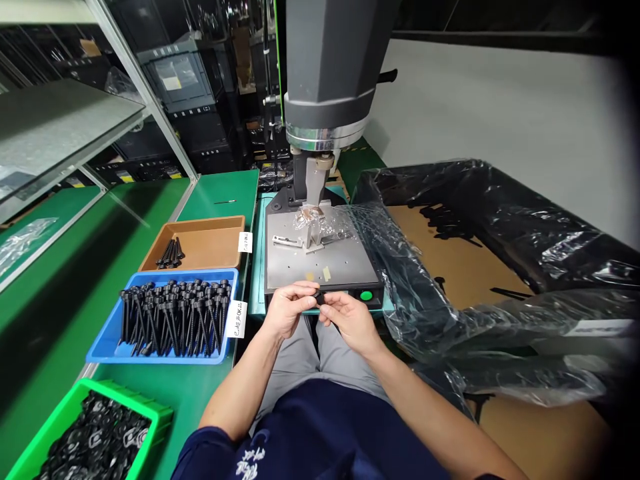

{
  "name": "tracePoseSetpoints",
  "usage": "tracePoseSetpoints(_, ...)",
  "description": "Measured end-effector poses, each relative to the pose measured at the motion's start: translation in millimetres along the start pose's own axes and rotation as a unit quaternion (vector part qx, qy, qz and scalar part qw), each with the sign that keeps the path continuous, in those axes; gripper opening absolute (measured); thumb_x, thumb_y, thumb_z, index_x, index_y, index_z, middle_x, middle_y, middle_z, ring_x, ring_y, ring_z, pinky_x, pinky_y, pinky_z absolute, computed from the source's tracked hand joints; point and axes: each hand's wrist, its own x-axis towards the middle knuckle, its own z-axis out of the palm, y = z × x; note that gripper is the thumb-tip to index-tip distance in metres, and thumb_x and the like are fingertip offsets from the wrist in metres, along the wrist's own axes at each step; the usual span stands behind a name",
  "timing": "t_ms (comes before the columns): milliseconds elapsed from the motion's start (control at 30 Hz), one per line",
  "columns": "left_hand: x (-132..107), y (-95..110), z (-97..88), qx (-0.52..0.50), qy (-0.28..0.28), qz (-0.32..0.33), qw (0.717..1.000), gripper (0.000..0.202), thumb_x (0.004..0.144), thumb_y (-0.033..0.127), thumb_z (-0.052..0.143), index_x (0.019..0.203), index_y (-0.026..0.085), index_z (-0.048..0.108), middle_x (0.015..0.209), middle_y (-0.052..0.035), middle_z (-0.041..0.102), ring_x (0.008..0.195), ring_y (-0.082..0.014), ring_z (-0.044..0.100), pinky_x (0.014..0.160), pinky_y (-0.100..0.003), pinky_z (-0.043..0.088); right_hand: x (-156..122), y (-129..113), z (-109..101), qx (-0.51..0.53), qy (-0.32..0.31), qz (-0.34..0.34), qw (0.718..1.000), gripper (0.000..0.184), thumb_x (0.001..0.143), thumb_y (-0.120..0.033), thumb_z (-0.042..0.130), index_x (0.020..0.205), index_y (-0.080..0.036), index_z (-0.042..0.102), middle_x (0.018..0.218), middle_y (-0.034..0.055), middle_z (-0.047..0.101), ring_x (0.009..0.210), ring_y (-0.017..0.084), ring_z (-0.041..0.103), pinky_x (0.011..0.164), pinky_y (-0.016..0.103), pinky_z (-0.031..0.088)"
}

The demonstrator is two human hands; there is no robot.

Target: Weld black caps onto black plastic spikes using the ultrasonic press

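Note:
A small black plastic part is between my two hands, in front of the machine's base. My left hand pinches it from the left with thumb and fingers. From the other side, the fingertips of my right hand close on it. Much of the part is covered by my fingers, so its exact kind does not show. Just beyond my hands lies the grey metal base plate. On it a light metal fixture stands under the tool head, with clear plastic film around it.
On the left, a blue tray holds many black stemmed parts. Behind it, a brown tray holds several more. A green bin contains black round pieces. Right of the machine stands a film-lined box. A green button sits near my right hand.

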Motion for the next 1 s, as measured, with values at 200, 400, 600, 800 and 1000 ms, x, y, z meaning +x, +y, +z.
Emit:
tracePoseSetpoints(200,0.9,-6.9,6.4,-0.025,0.023,0.002,0.999,0.02,0.057,0.017,0.086,0.074,0.02,0.077,0.098,-0.0066,0.072,0.099,-0.0192,0.063,0.09,-0.034,0.047,-2.6,7.9,3.3,-0.073,0.08,-0.092,0.99,0.019,0.078,-0.035,0.071,0.09,-0.021,0.067,0.084,0.004,0.066,0.061,0.014,0.061,0.051,0.027,0.053)
tracePoseSetpoints(400,2.6,-5.9,10.1,-0.044,0.033,-0.034,0.998,0.022,0.053,0.015,0.087,0.072,0.018,0.076,0.098,-0.0069,0.071,0.093,-0.0189,0.063,0.085,-0.034,0.047,-2.2,8.7,2.2,-0.049,0.095,-0.1,0.989,0.017,0.077,-0.034,0.073,0.085,-0.021,0.066,0.087,0.0033,0.064,0.059,0.013,0.059,0.05,0.027,0.053)
tracePoseSetpoints(600,6.1,-7.2,15.0,-0.076,0.031,-0.084,0.993,0.022,0.053,0.017,0.087,0.072,0.018,0.076,0.098,-0.0063,0.072,0.08,-0.0171,0.064,0.07,-0.031,0.048,4.2,8.5,-5.4,0.035,0.058,-0.025,0.997,0.028,0.067,-0.037,0.081,0.081,-0.021,0.062,0.074,0.0006,0.062,0.056,0.013,0.058,0.046,0.026,0.047)
tracePoseSetpoints(800,7.6,-13.9,16.1,0.07,0.035,-0.004,0.997,0.02,0.065,0.026,0.083,0.083,0.021,0.077,0.107,-0.0091,0.073,0.098,-0.0241,0.066,0.091,-0.041,0.048,6.9,7.4,-10.5,0.028,0.084,-0.035,0.995,0.026,0.07,-0.038,0.079,0.083,-0.022,0.063,0.078,0.0015,0.062,0.06,0.014,0.057,0.049,0.028,0.047)
tracePoseSetpoints(1000,9.4,-20.8,14.7,0.254,-0.005,0.123,0.959,0.02,0.076,0.027,0.075,0.095,0.022,0.075,0.113,-0.0098,0.071,0.11,-0.0246,0.063,0.103,-0.043,0.043,11.6,14.7,-18.6,0.057,0.072,-0.017,0.996,0.027,0.07,-0.037,0.08,0.084,-0.021,0.062,0.077,0.0005,0.061,0.058,0.013,0.055,0.05,0.027,0.046)
